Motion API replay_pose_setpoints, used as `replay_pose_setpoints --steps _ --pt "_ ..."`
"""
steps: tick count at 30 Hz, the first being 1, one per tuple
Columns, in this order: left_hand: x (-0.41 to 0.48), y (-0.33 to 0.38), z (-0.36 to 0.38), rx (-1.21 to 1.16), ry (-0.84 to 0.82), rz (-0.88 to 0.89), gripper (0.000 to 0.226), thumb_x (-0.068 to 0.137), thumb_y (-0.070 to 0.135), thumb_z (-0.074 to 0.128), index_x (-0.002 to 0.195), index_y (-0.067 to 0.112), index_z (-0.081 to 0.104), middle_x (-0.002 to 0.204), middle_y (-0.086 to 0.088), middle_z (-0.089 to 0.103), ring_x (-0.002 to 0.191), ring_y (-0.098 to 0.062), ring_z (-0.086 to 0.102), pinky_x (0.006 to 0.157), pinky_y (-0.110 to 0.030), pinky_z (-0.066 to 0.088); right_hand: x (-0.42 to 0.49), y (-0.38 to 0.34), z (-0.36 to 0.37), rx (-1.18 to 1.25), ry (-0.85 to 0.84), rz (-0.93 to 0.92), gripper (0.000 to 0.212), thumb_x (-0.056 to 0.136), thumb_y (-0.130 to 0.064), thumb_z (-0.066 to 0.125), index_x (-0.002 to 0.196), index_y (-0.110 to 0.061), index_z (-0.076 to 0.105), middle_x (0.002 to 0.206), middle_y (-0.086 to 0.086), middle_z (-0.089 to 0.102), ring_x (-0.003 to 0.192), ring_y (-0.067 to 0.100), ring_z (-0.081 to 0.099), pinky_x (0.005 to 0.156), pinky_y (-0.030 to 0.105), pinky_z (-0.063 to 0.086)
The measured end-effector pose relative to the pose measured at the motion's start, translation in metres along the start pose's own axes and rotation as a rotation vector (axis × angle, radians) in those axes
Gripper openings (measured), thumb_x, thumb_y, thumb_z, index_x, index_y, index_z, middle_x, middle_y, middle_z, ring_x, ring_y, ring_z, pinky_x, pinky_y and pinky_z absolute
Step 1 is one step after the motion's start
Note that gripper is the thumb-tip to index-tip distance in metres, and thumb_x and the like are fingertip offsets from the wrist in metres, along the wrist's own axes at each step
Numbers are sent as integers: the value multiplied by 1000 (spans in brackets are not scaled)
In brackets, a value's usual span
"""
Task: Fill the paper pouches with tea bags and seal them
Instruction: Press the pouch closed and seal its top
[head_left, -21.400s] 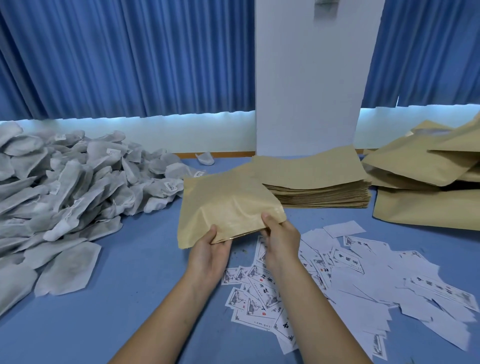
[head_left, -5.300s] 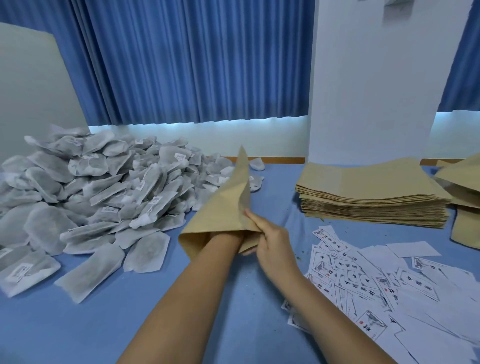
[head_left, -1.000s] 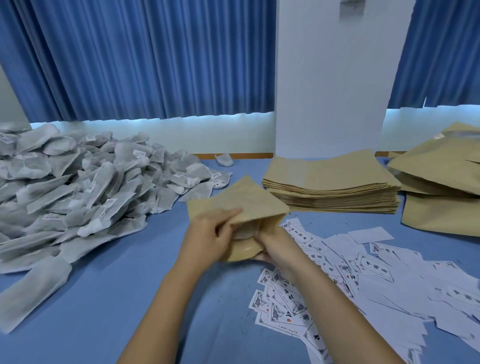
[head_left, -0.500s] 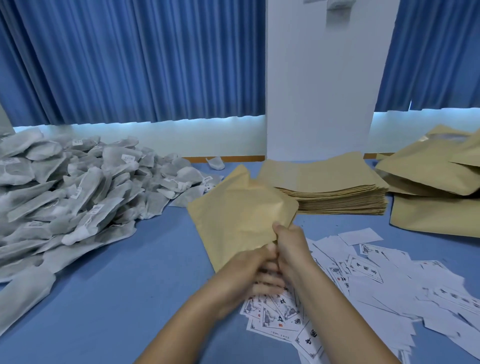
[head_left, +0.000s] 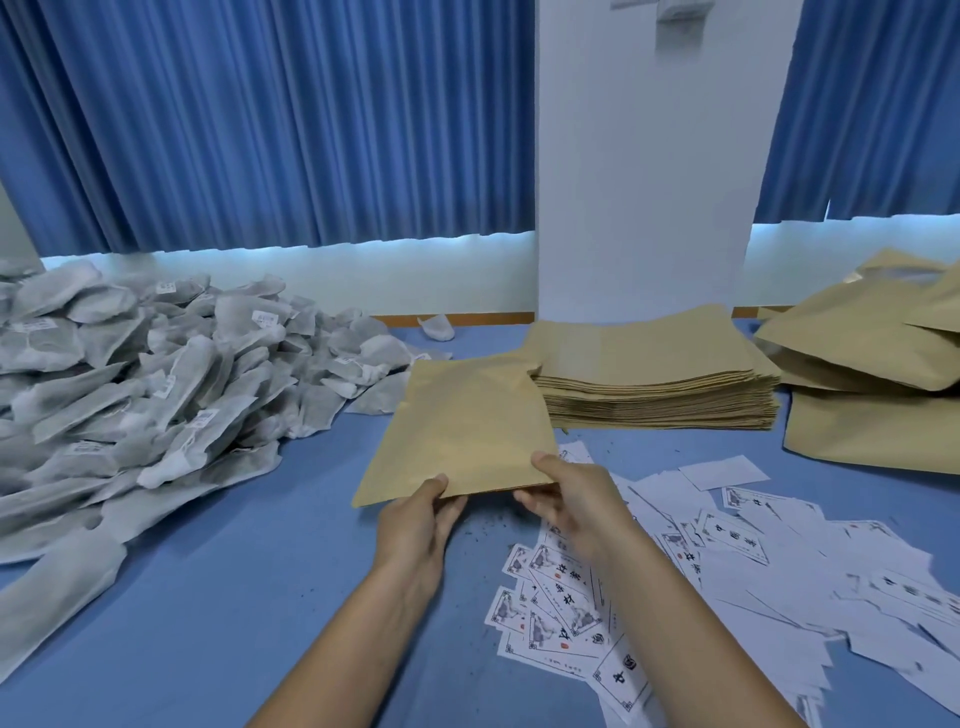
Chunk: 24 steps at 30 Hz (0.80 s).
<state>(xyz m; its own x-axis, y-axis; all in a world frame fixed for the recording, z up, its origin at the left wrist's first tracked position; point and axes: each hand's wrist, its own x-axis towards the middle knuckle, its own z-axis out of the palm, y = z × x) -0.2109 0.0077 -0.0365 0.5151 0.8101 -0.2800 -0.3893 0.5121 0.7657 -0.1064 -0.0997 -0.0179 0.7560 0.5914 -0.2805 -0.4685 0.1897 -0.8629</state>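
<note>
A brown paper pouch (head_left: 462, 426) is held flat above the blue table (head_left: 208, 597) at the centre. My left hand (head_left: 415, 525) pinches its near edge toward the left, thumb on top. My right hand (head_left: 566, 493) pinches the near right corner, thumb on top. A large heap of grey-white tea bags (head_left: 135, 395) covers the left of the table. Behind the held pouch lies a flat stack of empty pouches (head_left: 654, 379).
Bulging brown pouches (head_left: 872, 374) are piled at the right edge. Loose white printed labels (head_left: 727, 571) are scattered over the near right of the table. A white pillar (head_left: 644, 182) and blue curtains stand behind. One stray tea bag (head_left: 435, 327) lies at the back.
The pouch has been turned from tilted to lying flat. My hands, bunched together at its near corner half a second ago, have spread apart along its near edge.
</note>
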Motion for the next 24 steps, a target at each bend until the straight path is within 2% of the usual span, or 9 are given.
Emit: replay_pose_setpoints --steps 2,6,9,11,16,21,24 --pt "2 2 -2 4 6 14 9 90 -5 55 86 0 61 70 -4 73 69 -12 71 72 -26 53 0 -2 -2 -59 -39 28 8 88 -3 65 88 5 63 91 16 68 67 25 68 57 23 58" --pt "4 5 -4 20 20 -5 9 89 -3 55 85 2 61 69 -3 72 63 -12 70 71 -26 55 -1 -4 -2 -89 -82 34 15 82 4 68 89 15 62 82 18 67 60 22 67 51 19 54" --pt "3 4 -3 100 25 0 1 90 6 61 89 6 61 76 -5 70 58 -12 68 53 -19 54 -1 -2 0 -183 -41 3 11 82 5 68 82 13 61 74 17 65 45 16 64 45 16 51" --pt "3 3 -3 175 47 39 6 90 12 63 90 6 61 78 -7 67 55 -14 64 49 -16 52 0 0 0 -177 -30 -3 10 82 5 68 76 10 61 70 16 65 43 15 63 45 16 51" --pt "-2 2 -1 191 27 74 6 91 10 62 90 4 62 80 -10 65 48 -8 63 49 -15 52 1 8 4 23 -17 -7 10 79 1 73 77 6 65 75 12 70 65 17 67 54 18 55" --pt "-9 -3 2 184 27 128 8 91 9 61 89 1 62 75 -9 64 48 -9 62 50 -16 52 1 18 11 -66 47 -68 9 78 -2 74 79 1 66 67 7 65 52 13 55 50 16 46" --pt "-12 -4 3 179 27 123 8 91 10 62 89 2 62 76 -8 64 50 -9 62 52 -16 53 3 19 10 -45 83 -81 9 77 -2 73 79 0 64 66 7 63 51 14 52 50 18 44"
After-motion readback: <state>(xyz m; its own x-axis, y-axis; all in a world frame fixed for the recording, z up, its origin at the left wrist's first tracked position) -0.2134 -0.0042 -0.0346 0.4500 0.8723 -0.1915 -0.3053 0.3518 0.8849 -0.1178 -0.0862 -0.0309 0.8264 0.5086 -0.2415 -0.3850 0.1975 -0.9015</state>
